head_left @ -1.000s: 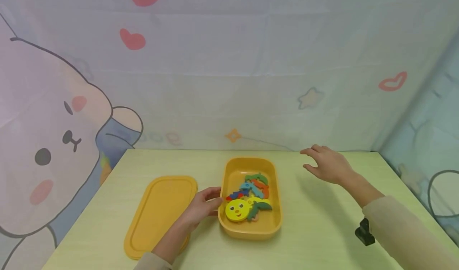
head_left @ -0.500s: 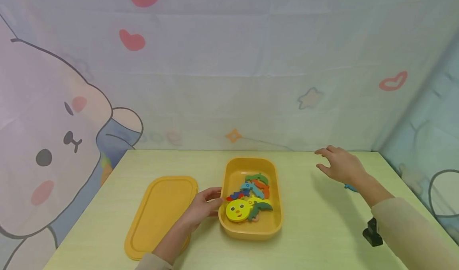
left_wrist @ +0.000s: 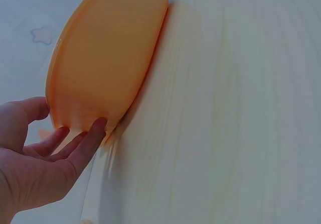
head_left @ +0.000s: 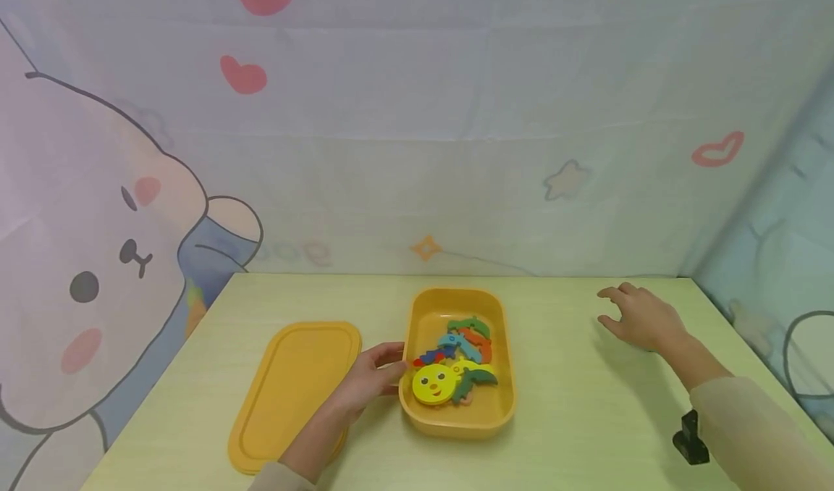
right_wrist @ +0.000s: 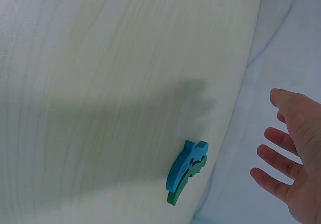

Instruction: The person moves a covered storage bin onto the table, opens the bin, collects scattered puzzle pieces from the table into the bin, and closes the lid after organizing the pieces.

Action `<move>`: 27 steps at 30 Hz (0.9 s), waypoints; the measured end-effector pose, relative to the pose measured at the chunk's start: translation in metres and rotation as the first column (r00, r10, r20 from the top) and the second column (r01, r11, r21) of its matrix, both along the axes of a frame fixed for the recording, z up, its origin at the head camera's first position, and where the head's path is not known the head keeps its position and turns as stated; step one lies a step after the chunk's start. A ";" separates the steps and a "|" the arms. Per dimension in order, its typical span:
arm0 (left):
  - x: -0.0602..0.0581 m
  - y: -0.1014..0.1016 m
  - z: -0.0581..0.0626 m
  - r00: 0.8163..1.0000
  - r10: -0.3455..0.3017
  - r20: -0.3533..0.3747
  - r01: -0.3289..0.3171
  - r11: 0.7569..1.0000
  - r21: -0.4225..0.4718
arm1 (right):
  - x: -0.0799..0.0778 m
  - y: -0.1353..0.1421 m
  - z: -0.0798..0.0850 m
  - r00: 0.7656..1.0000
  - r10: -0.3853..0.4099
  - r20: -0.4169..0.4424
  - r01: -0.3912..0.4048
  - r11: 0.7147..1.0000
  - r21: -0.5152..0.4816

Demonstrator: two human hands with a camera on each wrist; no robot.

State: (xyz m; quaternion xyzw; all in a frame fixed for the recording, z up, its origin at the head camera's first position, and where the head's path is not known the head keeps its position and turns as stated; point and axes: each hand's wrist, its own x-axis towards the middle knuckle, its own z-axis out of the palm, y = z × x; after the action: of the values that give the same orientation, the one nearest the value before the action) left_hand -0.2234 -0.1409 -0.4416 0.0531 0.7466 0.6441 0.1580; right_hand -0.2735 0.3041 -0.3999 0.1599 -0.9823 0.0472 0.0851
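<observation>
A yellow plastic box (head_left: 502,404) sits on the table. My left hand (head_left: 371,382) holds its left side, thumb at the rim and fingers against the outer wall; the left wrist view shows those fingertips on the box wall (left_wrist: 110,48). Inside lie several coloured puzzle pieces, among them a yellow smiling face piece (head_left: 435,384). My right hand (head_left: 648,319) hovers above the table at the far right, fingers loosely bent, holding nothing. In the right wrist view a blue puzzle piece (right_wrist: 179,169) and a green puzzle piece (right_wrist: 176,191) lie together on the table, apart from this hand (right_wrist: 296,148).
A flat yellow lid (head_left: 293,389) lies left of the box, partly behind my left forearm. A black device (head_left: 691,440) is at my right sleeve. A printed cloth (head_left: 391,114) hangs behind the table's back edge.
My right hand has moved to the right, away from the box. A blue piece showed beside its wrist half a second ago and is now mostly behind the hand. The left hand has stayed put.
</observation>
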 end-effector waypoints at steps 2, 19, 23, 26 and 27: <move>0.000 0.000 0.000 1.000 0.001 0.000 -0.001 1.000 0.003 | 0.001 0.005 -0.003 1.000 -0.012 0.017 0.012 1.000 0.001; 0.001 0.001 0.002 1.000 -0.005 0.005 0.005 1.000 0.002 | 0.004 0.036 -0.018 0.985 -0.099 0.145 0.107 0.993 -0.048; 0.001 0.001 0.002 1.000 -0.006 0.004 0.006 1.000 0.000 | 0.006 0.037 -0.023 0.985 -0.089 0.150 0.098 0.994 -0.054; 0.001 0.000 0.002 1.000 -0.007 0.005 0.007 1.000 0.001 | 0.007 0.038 -0.029 0.983 -0.087 0.158 0.097 0.994 -0.052; 0.002 0.000 0.002 1.000 -0.008 0.003 0.008 1.000 0.002 | 0.007 0.038 -0.031 0.983 -0.088 0.162 0.098 0.994 -0.054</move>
State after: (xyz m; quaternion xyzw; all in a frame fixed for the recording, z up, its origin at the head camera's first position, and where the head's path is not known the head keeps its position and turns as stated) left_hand -0.2219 -0.1407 -0.4400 0.0552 0.7455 0.6443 0.1615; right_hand -0.2661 0.3425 -0.4304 0.1067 -0.9905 0.0860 0.0133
